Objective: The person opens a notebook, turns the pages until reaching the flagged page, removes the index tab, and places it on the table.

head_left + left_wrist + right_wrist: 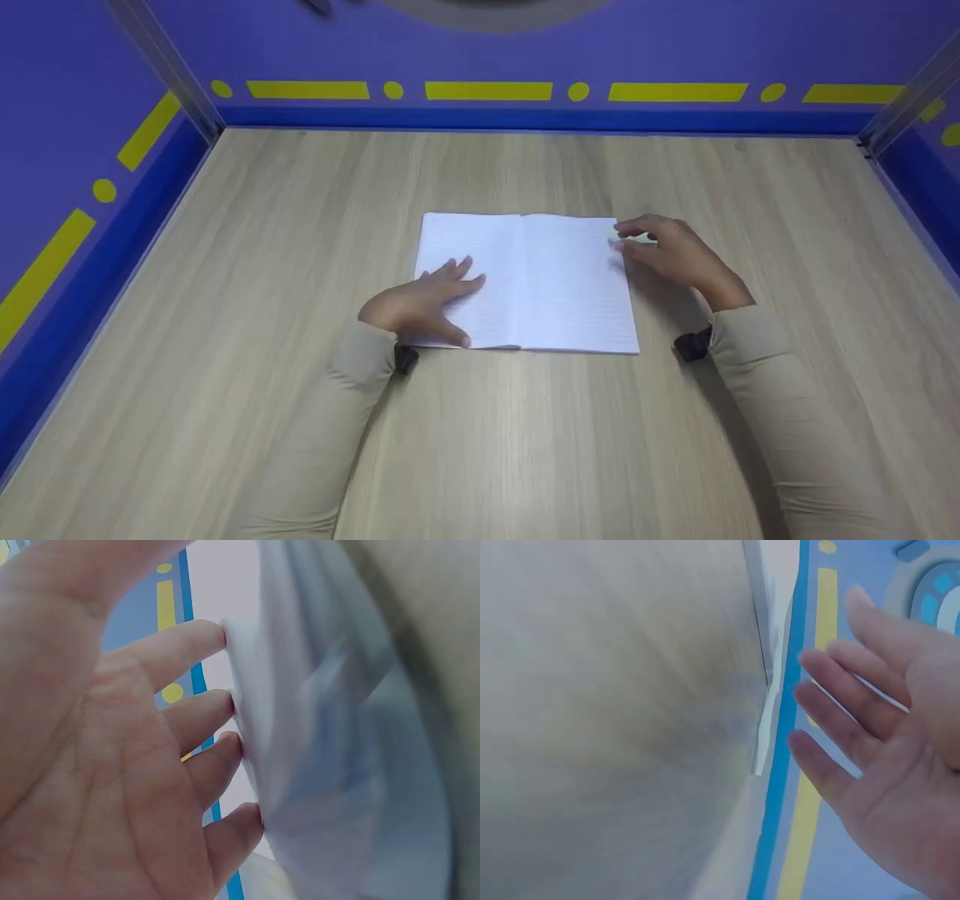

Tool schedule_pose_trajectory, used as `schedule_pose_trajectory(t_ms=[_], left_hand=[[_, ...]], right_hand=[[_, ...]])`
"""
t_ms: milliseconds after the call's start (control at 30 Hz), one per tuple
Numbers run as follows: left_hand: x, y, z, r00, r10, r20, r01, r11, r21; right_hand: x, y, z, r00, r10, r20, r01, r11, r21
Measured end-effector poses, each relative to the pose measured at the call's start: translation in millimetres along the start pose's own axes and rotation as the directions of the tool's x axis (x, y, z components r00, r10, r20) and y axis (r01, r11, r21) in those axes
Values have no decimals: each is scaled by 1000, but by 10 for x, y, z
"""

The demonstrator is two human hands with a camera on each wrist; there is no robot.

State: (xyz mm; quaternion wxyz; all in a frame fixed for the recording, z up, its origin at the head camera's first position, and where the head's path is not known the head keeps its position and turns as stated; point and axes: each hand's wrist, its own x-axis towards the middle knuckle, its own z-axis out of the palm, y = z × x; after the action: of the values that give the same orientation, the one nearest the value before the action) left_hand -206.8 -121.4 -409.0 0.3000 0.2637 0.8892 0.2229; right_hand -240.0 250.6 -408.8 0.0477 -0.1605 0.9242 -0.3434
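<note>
An open notebook [574, 292] with lined white pages lies on the wooden table. My left hand [424, 304] rests on its left page, fingers spread; in the left wrist view the fingertips [231, 701] touch the paper. A small pale green strip [643, 239], perhaps a sticky tab, juts out past the right page's upper outer edge. Beside it hovers my right hand [679, 251], thumb and fingers apart. The right wrist view shows the strip [763, 735] sticking out from the notebook, apart from the loosely bent fingers [832, 679], which hold nothing.
Wood-grain table surface [480, 435] surrounds the notebook. Blue-purple panels [487, 56] with yellow dashes and dots stand along the back and both sides. A dark band [691, 344] sits at each wrist, by the beige sleeves.
</note>
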Motion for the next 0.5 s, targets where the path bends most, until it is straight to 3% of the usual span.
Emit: schedule_pose_trajectory(t_ms=[200,500], left_hand=[[-7,8,3,1000,-11,-5,11,1000,7],[10,2,21,999,-34,-5,34,999,15]], right_hand=[[119,35,13,992,50,-118,-46,998,38],[224,98,11,977,200,-78,-195,978,75]])
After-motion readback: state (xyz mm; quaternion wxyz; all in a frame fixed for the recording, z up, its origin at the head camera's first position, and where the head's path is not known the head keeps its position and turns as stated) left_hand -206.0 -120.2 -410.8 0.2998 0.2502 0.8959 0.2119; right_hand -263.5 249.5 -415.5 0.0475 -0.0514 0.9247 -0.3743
